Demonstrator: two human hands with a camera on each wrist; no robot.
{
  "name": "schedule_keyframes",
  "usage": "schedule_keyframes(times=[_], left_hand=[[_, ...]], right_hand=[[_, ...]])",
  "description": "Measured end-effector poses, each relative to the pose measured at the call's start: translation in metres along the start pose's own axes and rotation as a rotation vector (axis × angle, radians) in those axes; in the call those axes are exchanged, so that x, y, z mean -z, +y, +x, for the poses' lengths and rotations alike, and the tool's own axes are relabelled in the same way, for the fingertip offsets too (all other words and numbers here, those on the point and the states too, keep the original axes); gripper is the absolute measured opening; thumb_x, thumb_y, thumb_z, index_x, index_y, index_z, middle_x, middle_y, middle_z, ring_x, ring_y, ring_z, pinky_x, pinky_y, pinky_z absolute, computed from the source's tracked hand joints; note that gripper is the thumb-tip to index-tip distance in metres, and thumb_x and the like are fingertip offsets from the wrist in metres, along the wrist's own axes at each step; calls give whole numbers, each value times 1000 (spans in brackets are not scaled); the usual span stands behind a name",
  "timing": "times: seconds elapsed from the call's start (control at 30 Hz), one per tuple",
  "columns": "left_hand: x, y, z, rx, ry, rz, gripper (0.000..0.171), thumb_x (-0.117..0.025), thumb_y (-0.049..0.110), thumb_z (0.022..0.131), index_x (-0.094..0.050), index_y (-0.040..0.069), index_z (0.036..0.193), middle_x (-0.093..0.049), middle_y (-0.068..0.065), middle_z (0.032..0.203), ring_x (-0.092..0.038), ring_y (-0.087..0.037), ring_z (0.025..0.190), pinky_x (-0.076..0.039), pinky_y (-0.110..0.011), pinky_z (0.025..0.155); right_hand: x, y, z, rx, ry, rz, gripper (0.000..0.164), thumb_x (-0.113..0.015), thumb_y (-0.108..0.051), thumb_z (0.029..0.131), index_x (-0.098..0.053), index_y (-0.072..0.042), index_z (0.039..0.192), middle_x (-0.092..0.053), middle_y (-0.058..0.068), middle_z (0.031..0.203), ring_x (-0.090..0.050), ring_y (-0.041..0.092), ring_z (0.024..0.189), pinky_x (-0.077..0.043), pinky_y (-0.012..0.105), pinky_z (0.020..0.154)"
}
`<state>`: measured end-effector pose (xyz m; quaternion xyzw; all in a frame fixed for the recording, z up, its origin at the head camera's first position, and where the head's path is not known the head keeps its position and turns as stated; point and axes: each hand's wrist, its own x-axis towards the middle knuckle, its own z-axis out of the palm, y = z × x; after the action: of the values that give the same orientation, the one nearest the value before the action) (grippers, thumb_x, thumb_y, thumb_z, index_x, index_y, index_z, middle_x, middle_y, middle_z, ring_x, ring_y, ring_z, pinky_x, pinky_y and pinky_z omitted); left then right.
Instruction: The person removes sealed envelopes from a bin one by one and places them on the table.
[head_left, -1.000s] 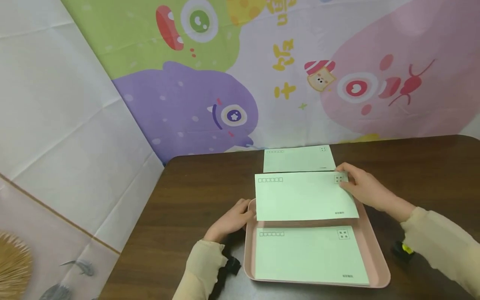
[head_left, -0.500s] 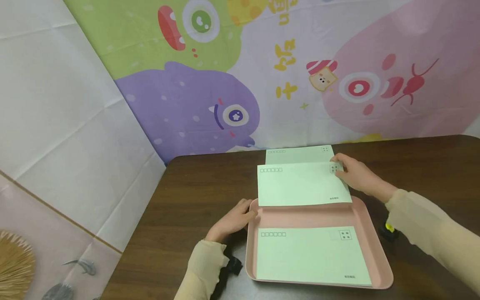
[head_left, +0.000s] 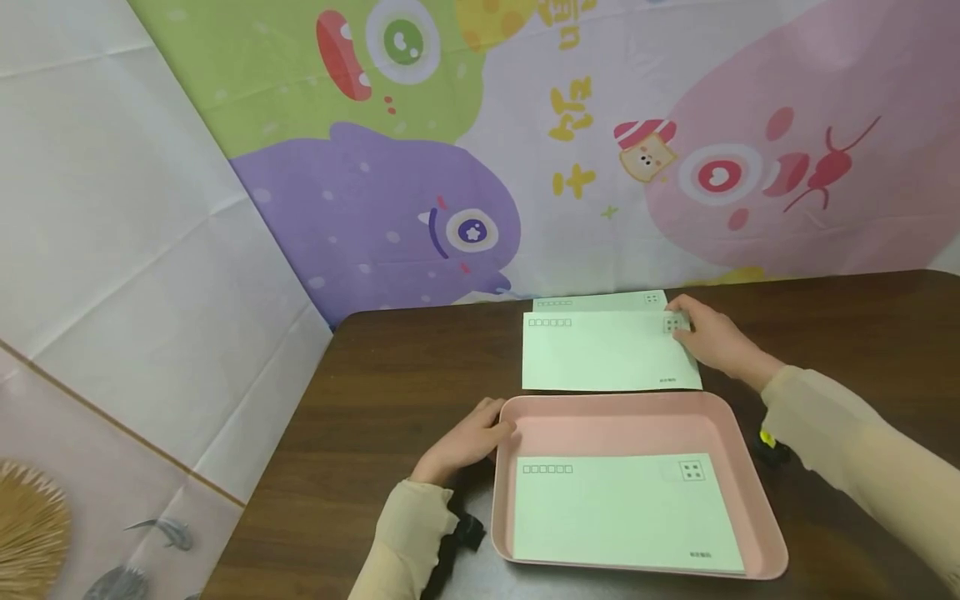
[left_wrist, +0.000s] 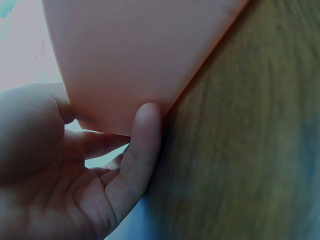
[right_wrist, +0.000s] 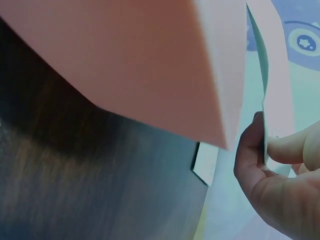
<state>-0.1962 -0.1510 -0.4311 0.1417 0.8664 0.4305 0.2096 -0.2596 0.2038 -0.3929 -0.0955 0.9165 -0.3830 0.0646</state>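
My right hand (head_left: 720, 337) pinches a pale green envelope (head_left: 603, 354) by its right end, the thumb on the printed front. The envelope is held behind the tray's far rim, overlapping another green envelope (head_left: 600, 303) that lies at the back of the table. In the right wrist view the pinched envelope (right_wrist: 276, 75) appears nearly edge-on and slightly bent. My left hand (head_left: 467, 437) grips the far left corner of a pink tray (head_left: 615, 433). Thumb and fingers wrap that corner of the tray (left_wrist: 145, 55) in the left wrist view. More green envelopes (head_left: 622, 517) lie stacked in the tray's near part.
The dark wooden table (head_left: 382, 375) reaches back to a cartoon-printed cloth (head_left: 360, 217) hanging behind it. On the left hangs a white cloth (head_left: 135, 250). Each wrist carries a small black camera mount.
My right hand has carried the envelope back and away from over the tray, covering more of the rear envelope and uncovering the tray's far part. My left hand stays at the corner.
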Motion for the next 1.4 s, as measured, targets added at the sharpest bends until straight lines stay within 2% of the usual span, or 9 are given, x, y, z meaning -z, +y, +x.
schedule_keyframes(times=[0.27, 0.57, 0.73, 0.93, 1.13, 1.27, 1.4], left_hand=[[0, 0, 1, -2, 14, -1, 32, -45, 26, 92, -52, 11, 120, -41, -9, 108, -47, -20, 87, -47, -28, 65], [-1, -1, 0, -1, 11, -2, 33, -45, 27, 93, -51, 12, 121, -41, -9, 108, -48, -21, 85, -47, -29, 66], [-1, -3, 1, 5, 4, 3, 34, -45, 29, 93, -50, 13, 123, -41, -8, 107, -48, -21, 87, -47, -30, 68], [1, -2, 1, 1, 10, 43, 37, -44, 30, 93, -49, 15, 126, -42, -6, 110, -46, -21, 93, -43, -33, 74], [1, 0, 2, 6, 4, 17, 37, -45, 30, 93, -49, 14, 126, -42, -8, 110, -48, -21, 91, -45, -31, 72], [1, 0, 3, 7, 9, 10, 35, -46, 29, 93, -50, 13, 123, -42, -8, 109, -49, -21, 89, -46, -31, 70], [0, -1, 3, 15, 14, 33, 35, -46, 30, 92, -51, 14, 122, -42, -8, 108, -47, -22, 91, -44, -33, 74]], right_hand=[[-5, 5, 5, 37, -27, -65, 34, -41, -6, 94, -35, 1, 126, -38, 31, 131, -40, 46, 118, -39, 55, 87], [-12, 12, 2, 67, -57, -117, 38, -44, -7, 93, -36, 3, 128, -40, 33, 129, -41, 47, 115, -38, 56, 87], [-17, 19, 1, 88, -55, -140, 39, -49, -5, 90, -40, 7, 126, -46, 32, 119, -48, 43, 104, -42, 52, 80], [-20, 28, 2, 75, -40, -167, 41, -52, -7, 89, -43, 6, 126, -47, 31, 117, -48, 43, 104, -41, 53, 81], [-22, 30, 4, 88, -17, -199, 38, -54, -7, 87, -45, 8, 122, -43, 30, 109, -47, 35, 91, -41, 48, 75], [-23, 28, 5, 70, -12, -203, 38, -53, -7, 87, -45, 10, 121, -40, 31, 111, -45, 36, 93, -41, 49, 76], [-24, 28, 5, 44, -14, -210, 39, -53, -7, 87, -44, 11, 121, -41, 31, 111, -45, 37, 95, -41, 49, 77]])
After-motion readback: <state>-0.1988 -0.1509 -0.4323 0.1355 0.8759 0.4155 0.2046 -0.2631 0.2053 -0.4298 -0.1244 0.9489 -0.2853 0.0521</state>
